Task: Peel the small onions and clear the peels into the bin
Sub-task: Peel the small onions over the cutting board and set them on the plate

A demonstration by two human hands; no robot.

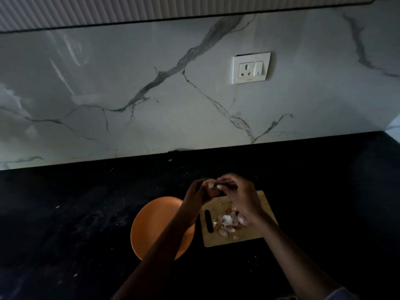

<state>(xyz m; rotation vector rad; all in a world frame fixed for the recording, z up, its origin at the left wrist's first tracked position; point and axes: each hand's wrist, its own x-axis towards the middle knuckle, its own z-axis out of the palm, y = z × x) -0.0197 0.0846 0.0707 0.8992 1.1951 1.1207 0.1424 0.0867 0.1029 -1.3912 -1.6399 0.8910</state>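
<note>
Nearest the camera, two bare forearms reach up from the bottom edge over a dark, speckled countertop point(65, 224); a pale sleeve cuff point(341, 294) shows at the lower right corner. The left forearm crosses over an orange plate point(151, 217), hiding its right part, and nothing can be seen lying on the part that shows. Just to the right of the plate, touching or almost touching it, lies a wooden cutting board point(266, 202) with a dark slot handle at its left end. A loose heap of pale onion peels point(226, 224) sits in the middle of the board, partly covered by the heel of the right hand.

Above the far left corner of the board, both hands meet in the air. The left hand point(195, 194) has its fingers curled closed around a small onion point(211, 187), which shows pinkish between the two hands. The right hand point(240, 195) has thumb and forefinger pinched together at the onion's top, apparently on a bit of skin; the dim light makes the exact grip hard to read.

Beyond the hands the dark counter runs back to a white marble backsplash point(129, 83) with grey veins. A white socket and switch plate point(251, 67) is mounted on it, right of centre. A ribbed pale panel point(108, 9) spans the top.
</note>
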